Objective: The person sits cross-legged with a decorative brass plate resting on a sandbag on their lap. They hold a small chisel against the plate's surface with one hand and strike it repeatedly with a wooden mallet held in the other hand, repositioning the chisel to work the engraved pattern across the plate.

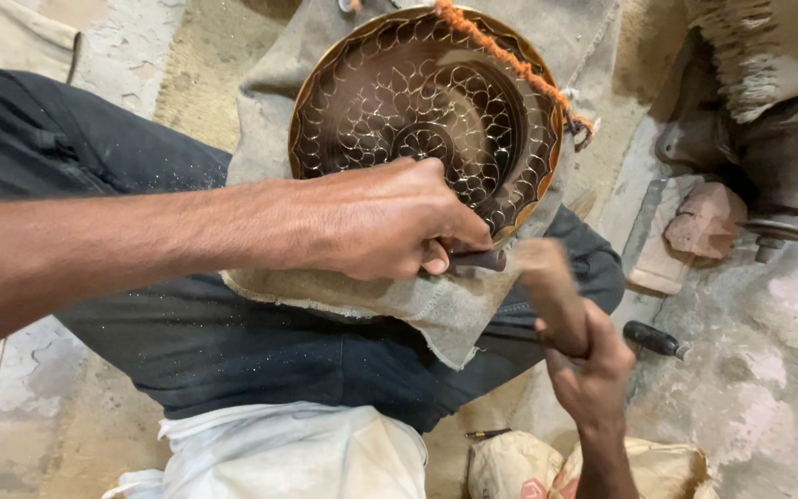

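The left hand enters from the left edge across the lap and is curled tight around a short dark chisel, thumb and fingers pinching its shaft; the tool's butt end projects to the right of the hand, and its tip is hidden under the fingers at the lower rim of the plate. The engraved metal plate, round, dark brown with a bright petal pattern cut into it, rests tilted on a piece of coarse grey cloth spread over the person's dark trousers. An orange twisted cord lies across the plate's upper right rim. Right of the chisel, the right hand is clenched around the handle of a wooden mallet, whose blurred head sits just beside the chisel's butt end. Farther right, a dark-handled tool lies on the concrete floor, well apart from both hands.
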Available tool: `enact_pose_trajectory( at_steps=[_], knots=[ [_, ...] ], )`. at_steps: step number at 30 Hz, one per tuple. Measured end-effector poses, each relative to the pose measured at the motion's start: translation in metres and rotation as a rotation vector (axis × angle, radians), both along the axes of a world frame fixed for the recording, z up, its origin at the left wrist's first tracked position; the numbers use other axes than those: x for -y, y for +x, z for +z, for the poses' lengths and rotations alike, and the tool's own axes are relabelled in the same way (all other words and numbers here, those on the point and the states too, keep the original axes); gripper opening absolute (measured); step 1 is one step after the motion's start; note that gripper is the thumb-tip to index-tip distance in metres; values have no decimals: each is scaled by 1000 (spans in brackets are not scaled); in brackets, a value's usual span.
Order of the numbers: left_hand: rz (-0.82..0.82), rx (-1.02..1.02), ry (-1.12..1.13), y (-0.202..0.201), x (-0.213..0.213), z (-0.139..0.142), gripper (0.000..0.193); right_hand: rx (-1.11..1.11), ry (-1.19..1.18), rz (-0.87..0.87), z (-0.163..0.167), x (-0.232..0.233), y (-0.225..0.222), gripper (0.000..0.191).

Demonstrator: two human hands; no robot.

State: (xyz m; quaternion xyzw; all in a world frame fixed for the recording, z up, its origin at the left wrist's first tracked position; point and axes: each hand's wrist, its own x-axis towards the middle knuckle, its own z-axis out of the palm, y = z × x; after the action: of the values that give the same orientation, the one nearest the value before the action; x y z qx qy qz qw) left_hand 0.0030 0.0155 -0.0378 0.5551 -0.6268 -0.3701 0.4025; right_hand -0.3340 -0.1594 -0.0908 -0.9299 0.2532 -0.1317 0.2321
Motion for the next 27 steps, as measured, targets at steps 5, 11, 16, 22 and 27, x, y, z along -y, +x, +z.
enact_pose_trajectory(
  at_steps=[5, 11, 16, 22, 27],
  knots=[
    [33, -20, 22, -1, -2, -2, 35, 49, 198, -60, 1, 3, 5, 48],
    [67, -5, 3, -3, -5, 0, 36, 25, 180, -17, 13, -2, 12, 46],
    [84, -16, 4, 1, -10, 7, 37, -48, 288, -158, 16, -4, 17, 41],
    [97, -18, 44, 4, -13, 13, 38, 7, 251, -90, 17, -1, 14, 40],
    [123, -6, 22, 5, -15, 10, 36, 11, 215, -44, 25, -6, 18, 48]
  ],
)
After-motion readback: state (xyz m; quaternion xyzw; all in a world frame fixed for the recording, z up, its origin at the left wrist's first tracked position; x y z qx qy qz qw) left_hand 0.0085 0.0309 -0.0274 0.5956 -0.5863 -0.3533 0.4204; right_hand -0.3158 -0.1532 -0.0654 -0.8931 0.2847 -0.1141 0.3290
